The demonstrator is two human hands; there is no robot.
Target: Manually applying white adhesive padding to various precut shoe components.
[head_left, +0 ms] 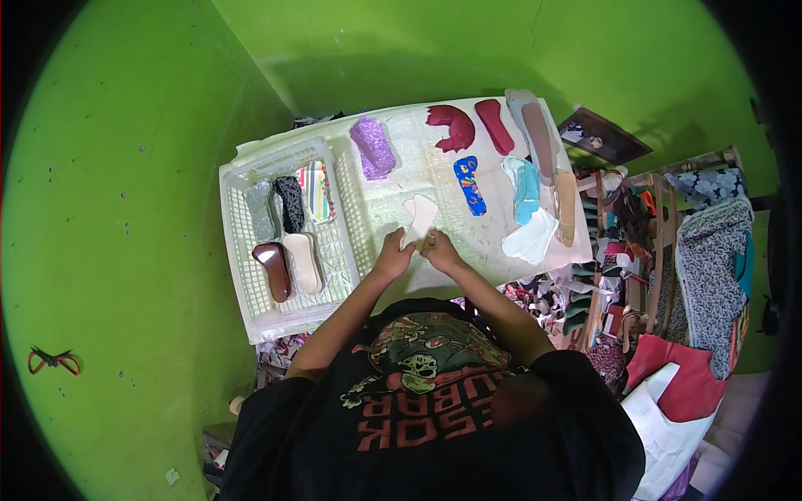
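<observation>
Over the middle of the table, close to my body, I hold white insole-shaped pieces (422, 215), seemingly two overlapping with their tops fanned apart. My left hand (394, 254) pinches their lower left edge between thumb and fingers. At the lower right edge, my right hand (441, 250) is closed on the same pieces. Purple glittery insole pieces (373, 149) lie beyond my hands to the left. To the right are a blue patterned insole piece (470, 185), turquoise pieces (526, 192) and a fanned stack of white pieces (532, 237).
A white plastic basket (344, 250) at the left holds several insole stacks, among them a brown one (271, 271). Dark red pieces (494, 127) and long grey-brown strips (535, 138) lie at the far right. Beside the table, a wooden rack (660, 250) carries fabric scraps.
</observation>
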